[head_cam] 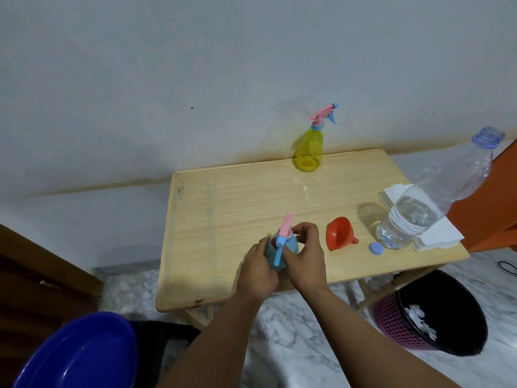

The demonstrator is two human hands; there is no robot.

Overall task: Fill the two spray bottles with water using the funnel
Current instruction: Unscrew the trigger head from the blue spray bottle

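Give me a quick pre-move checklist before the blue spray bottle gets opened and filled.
1. Blue spray bottle steadied: ok, left hand grips its body.
2. Spray head held for unscrewing: ok, right hand is curled round the collar.
3. Red funnel close by: ok, lying on its side on the table.
4. Water bottle uncapped: ok, blue cap lies beside it.
5. Spray head loosened: cannot tell.

Funnel (340, 233) lies on table (223, 197) between spray bottle (281, 249) and water bottle (428, 208)
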